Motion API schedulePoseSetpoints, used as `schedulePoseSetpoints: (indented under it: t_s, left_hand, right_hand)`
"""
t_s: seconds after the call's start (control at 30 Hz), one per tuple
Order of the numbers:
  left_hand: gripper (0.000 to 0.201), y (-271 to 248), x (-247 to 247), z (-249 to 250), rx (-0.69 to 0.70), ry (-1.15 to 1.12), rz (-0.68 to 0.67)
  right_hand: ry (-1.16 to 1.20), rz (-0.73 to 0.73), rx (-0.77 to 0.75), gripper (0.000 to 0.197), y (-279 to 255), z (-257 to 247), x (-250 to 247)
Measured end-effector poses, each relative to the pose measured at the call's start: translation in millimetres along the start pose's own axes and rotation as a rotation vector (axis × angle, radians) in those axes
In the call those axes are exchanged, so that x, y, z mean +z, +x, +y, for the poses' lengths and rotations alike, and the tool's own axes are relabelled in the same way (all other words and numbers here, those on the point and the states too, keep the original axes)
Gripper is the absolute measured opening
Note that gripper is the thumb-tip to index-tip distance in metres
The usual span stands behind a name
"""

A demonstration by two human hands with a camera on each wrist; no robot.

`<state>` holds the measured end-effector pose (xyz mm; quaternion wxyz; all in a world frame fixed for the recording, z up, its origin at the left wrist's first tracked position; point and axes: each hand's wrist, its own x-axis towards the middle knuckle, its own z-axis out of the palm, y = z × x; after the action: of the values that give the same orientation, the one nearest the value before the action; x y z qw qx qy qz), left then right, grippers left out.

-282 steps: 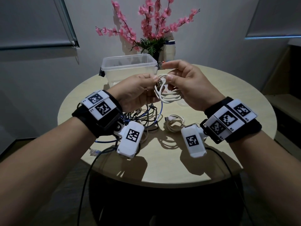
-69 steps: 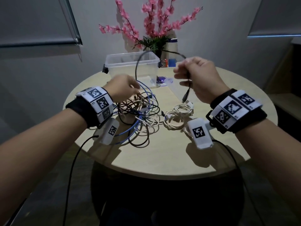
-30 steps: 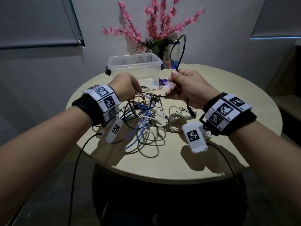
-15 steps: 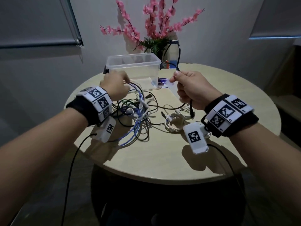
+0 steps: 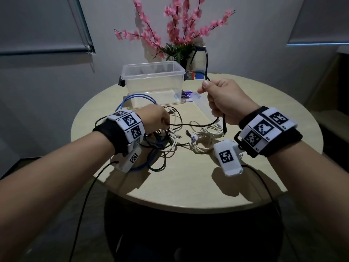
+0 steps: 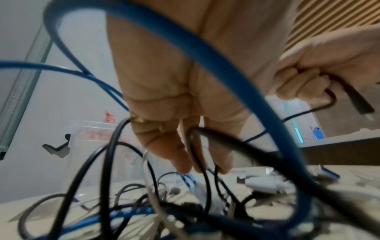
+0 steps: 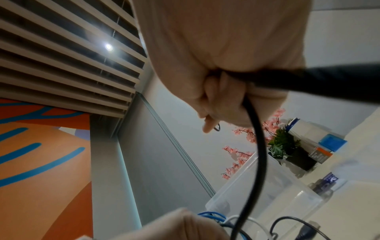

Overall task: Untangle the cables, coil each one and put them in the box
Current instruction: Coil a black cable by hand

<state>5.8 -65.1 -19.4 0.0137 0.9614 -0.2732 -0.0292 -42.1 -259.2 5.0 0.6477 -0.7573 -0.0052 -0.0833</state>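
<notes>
A person's right hand [image 5: 224, 102], raised near the table's [image 5: 188, 186] far edge, stays fisted around a black cable [image 5: 196, 124]. The left hand [image 5: 154, 120] has dropped onto the tangle [image 5: 160, 142] at the table's left side, fingers pinching that cable's other stretch. It now runs taut between them, coming free. The clear box [image 5: 153, 73] waits at the far edge.

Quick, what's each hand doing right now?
Left hand: pinches the black cable at the tangle.
Right hand: grips the same black cable.
</notes>
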Motion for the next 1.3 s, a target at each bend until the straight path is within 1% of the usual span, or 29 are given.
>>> schedulePoseSetpoints:
  t_s: [0.1,0.17,0.2,0.27,0.33,0.37,0.43,0.5,0.53,0.57,0.63,0.67,0.7,0.73,0.77,0.83,0.93,1.03,1.17,1.3]
  left_hand:
    - [0.018,2,-10,-1,-0.027,-0.137,0.113]
    - [0.014,2,-18,-1,-0.05,-0.32,0.191]
    - [0.011,2,-23,1,-0.042,-0.409,0.23]
    - [0.005,-1,-34,5,0.003,-0.531,0.305]
    - [0.007,-5,-44,13,0.068,-0.595,0.355]
    - [0.008,-6,-47,17,0.105,-0.614,0.369]
    - [0.009,-8,-52,24,0.168,-0.642,0.38]
    - [0.011,-10,-51,28,0.202,-0.683,0.387]
    - [0.01,-11,-50,28,0.195,-0.705,0.405]
    - [0.008,-12,-49,27,0.168,-0.717,0.436]
    - [0.013,-14,-48,25,0.064,-0.684,0.484]
    - [0.017,-15,-47,24,0.017,-0.618,0.452]
    - [0.019,-16,-45,24,-0.015,-0.505,0.372]
    - [0.02,-18,-42,25,-0.024,-0.376,0.263]
    - [0.02,-18,-37,26,-0.015,-0.273,0.158]
    - [0.019,-17,-29,29,0.008,-0.175,0.028]
    - [0.027,-14,-26,31,0.003,-0.135,0.0]
    - [0.039,-11,-30,28,-0.054,-0.185,-0.012]
    - [0.036,-8,-30,28,-0.043,-0.114,-0.105]
    - [0.036,-9,-30,26,-0.075,-0.104,-0.113]
  right_hand:
    - [-0.148,-0.043,0.048,0.022,0,5,2]
    - [-0.219,-0.107,0.072,0.013,-3,6,4]
    - [-0.248,-0.135,0.072,0.012,-3,7,5]
    - [-0.259,-0.174,0.058,0.019,-4,9,11]
    - [-0.218,-0.203,0.029,0.024,-4,9,19]
    - [-0.196,-0.217,0.008,0.021,-6,7,22]
    - [-0.161,-0.236,-0.033,0.005,-8,2,27]
    - [-0.136,-0.193,-0.048,0.021,-6,1,28]
    - [-0.137,-0.177,-0.04,0.022,-3,3,28]
    - [-0.143,-0.161,-0.031,0.02,-2,4,28]
    - [-0.149,-0.128,-0.006,0.01,1,6,27]
    - [-0.148,-0.105,0.0,0.011,2,6,26]
    - [-0.148,-0.086,0.001,0.015,4,6,24]
    - [-0.149,-0.08,-0.009,0.018,5,6,23]
    - [-0.155,-0.082,-0.024,0.017,6,5,22]
    - [-0.175,-0.086,-0.055,0.014,6,3,23]
    - [-0.142,-0.053,-0.087,0.018,6,2,22]
    - [-0.153,0.001,-0.09,0.028,8,-1,19]
    - [-0.144,0.068,-0.116,0.028,8,-5,17]
    - [-0.054,0.095,-0.146,0.021,6,-8,12]
